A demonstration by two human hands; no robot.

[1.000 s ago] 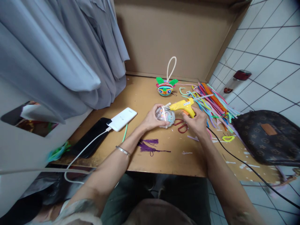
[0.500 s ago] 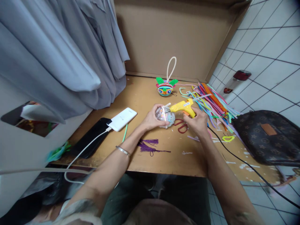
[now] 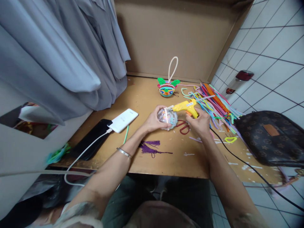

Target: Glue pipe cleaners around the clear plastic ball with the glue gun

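Note:
My left hand [image 3: 155, 120] is closed round a clear ball [image 3: 171, 119] with pale fuzzy trim and a light band across it. In my right hand [image 3: 200, 122] is a yellow hot glue gun [image 3: 184, 106], gripped by its handle, with a glue stick jutting from the back. The gun's nozzle meets the upper right of the ball; whether glue is coming out is too small to tell. Red-handled scissors [image 3: 184, 129] lie between the hands, partly hidden by the ball. Purple tassels [image 3: 152, 148] rest on the table below my left hand.
A colourful lion-head ornament [image 3: 167, 90] with a white loop stands at the back. Pipe cleaners [image 3: 216, 103] are heaped at the right, near a brown patterned bag [image 3: 263, 139]. A white power bank [image 3: 124, 120] with a cable lies left. The gun's black cord [image 3: 242, 161] runs right.
The glue gun's nozzle has shifted slightly left along the top of the ball. Both hands keep their grips, and the things on the table have not moved.

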